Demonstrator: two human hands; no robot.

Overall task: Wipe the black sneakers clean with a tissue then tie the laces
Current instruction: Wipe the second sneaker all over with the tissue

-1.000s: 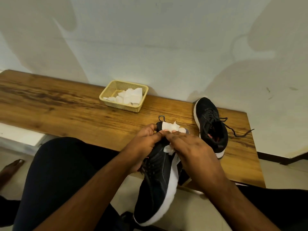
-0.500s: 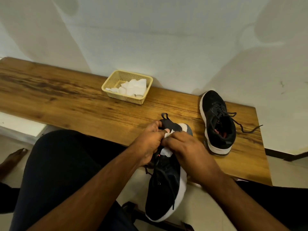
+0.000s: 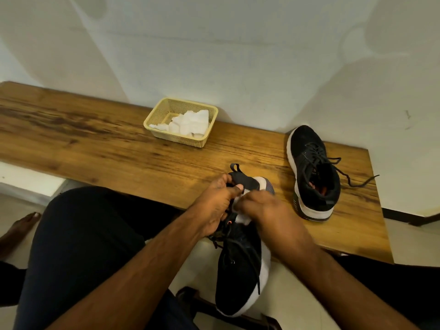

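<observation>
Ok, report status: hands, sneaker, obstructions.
Left hand grips held sneaker at collar. Right hand presses tissue on it. Laces untied. Nothing blocking.

Both forearms come up from the lower edge of the view and meet near the middle, the left one pointing toward 1 o'clock and the right one toward 11 o'clock. The left hand (image 3: 215, 207) has its fingers curled in a grip, the thumb tip pointing toward 2 o'clock and touching the fingers of the other hand. The right hand (image 3: 264, 209) lies at 3 o'clock of the left one, back of the hand upward, fingers bent down and pinched together toward 9 o'clock, and both wrists are almost straight.
</observation>
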